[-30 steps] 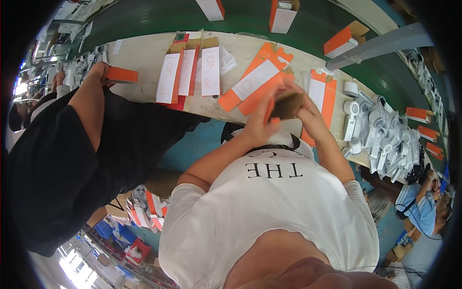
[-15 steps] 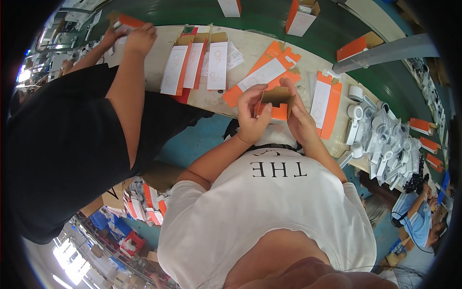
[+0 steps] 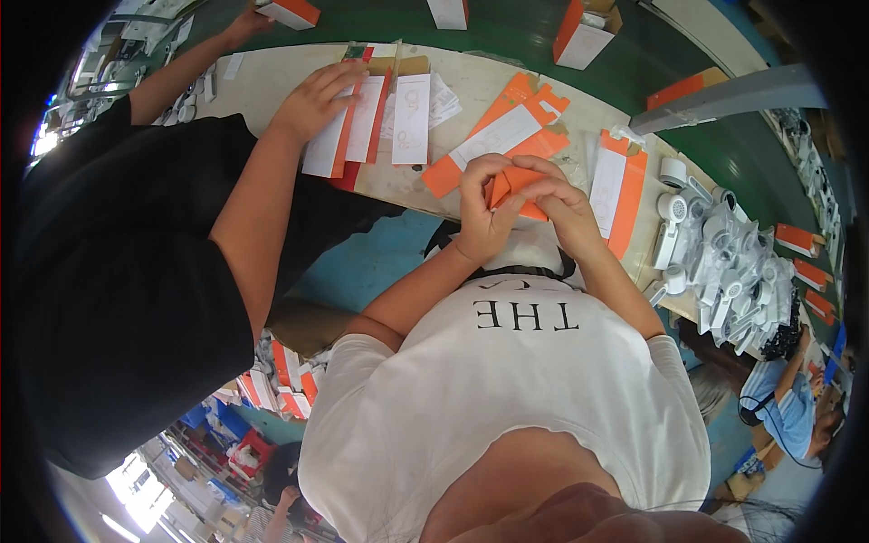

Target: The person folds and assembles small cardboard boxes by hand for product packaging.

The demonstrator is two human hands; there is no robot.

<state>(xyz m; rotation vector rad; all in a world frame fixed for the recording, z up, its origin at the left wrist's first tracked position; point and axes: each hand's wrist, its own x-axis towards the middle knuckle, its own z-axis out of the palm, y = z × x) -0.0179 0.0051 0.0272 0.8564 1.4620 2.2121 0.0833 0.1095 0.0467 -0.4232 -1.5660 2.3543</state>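
Observation:
An orange cardboard box (image 3: pixel 518 188) sits between my two hands, its end flaps folded inward at the top. My left hand (image 3: pixel 482 213) wraps the box's left side, thumb against the flaps. From the right, my right hand (image 3: pixel 568 215) curls round it, fingers on the far edge and thumb on the flaps. Whatever may be inside the box is hidden. Just beyond my hands lie flattened orange-and-white cartons (image 3: pixel 493 138) on the table. Another flat carton (image 3: pixel 618 195) lies to the right of my right hand.
At left, a co-worker in black rests one hand (image 3: pixel 317 101) on upright white-and-orange boxes (image 3: pixel 369 118) and holds another box (image 3: pixel 291 13) over the green conveyor (image 3: pixel 507 32). Bagged white devices (image 3: pixel 724 262) are heaped at right. A grey metal bar (image 3: pixel 733 98) crosses the far right.
The open top of my box has been folded over with orange flaps, my right fingers moving onto it. The co-worker's one hand went to the standing boxes, the other carried a box to the conveyor.

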